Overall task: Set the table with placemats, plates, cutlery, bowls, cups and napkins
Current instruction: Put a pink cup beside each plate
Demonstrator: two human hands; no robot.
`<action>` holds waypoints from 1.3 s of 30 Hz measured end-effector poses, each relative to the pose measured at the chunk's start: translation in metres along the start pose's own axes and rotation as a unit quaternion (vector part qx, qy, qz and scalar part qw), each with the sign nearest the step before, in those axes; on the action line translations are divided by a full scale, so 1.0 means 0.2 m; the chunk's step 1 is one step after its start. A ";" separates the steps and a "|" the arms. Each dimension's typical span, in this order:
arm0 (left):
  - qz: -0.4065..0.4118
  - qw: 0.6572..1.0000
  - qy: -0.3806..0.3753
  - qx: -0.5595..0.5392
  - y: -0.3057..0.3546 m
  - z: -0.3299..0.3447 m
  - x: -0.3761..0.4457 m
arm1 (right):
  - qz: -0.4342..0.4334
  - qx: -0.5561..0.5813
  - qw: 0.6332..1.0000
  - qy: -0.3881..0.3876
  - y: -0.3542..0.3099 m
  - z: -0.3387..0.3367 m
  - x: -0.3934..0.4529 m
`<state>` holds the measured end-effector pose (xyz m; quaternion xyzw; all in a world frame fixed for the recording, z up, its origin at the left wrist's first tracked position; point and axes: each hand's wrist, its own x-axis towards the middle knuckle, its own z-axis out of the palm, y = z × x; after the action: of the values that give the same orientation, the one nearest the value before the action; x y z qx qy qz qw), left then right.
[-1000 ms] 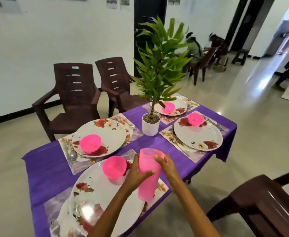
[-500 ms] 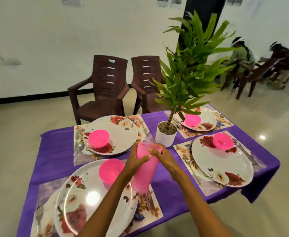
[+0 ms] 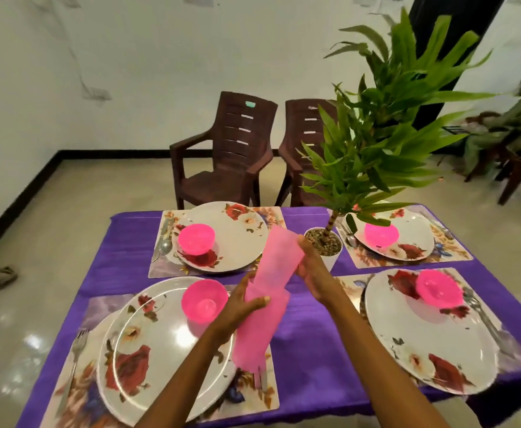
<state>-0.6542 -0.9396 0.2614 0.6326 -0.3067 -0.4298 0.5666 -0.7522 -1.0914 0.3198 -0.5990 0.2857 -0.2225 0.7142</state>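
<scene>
Over the middle of the purple table [image 3: 308, 332] I hold a stack of translucent pink cups. My left hand [image 3: 243, 304] grips the lower cups [image 3: 257, 332]. My right hand [image 3: 312, 270] holds the top cup [image 3: 279, 256], which is drawn partly out of the stack and tilted away. Several floral placemats each carry a white floral plate with a pink bowl: near left plate [image 3: 148, 353] and bowl [image 3: 204, 300], far left bowl [image 3: 196, 238], near right bowl [image 3: 438, 288], far right bowl [image 3: 380, 234]. A fork [image 3: 75, 353] lies left of the near plate.
A potted green plant [image 3: 324, 245] stands at the table's centre, right behind my right hand, with leaves spreading high to the right. Two brown plastic chairs [image 3: 231, 156] stand beyond the far edge. A person sits at the far right [image 3: 518, 118].
My view has swung left and closer to the table. My right hand has pulled the top cup up and out of the stack, so the cups now stand farther apart.
</scene>
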 end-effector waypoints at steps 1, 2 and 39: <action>0.007 1.000 0.007 0.003 0.01 0.00 0.00 | -0.010 -0.022 1.000 0.019 -0.01 0.03 0.02; 0.014 1.000 0.015 0.003 0.02 -0.01 0.01 | -0.036 -0.039 0.997 0.054 -0.02 0.05 0.05; 0.150 0.951 0.267 0.038 0.06 -0.13 -0.07 | -0.069 -0.313 0.947 -0.024 0.63 0.14 0.27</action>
<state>-0.6364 -0.9174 0.2755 0.6922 -0.2513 -0.1430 0.6613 -0.6979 -1.0837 0.1921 -0.8158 0.2811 -0.1564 0.4806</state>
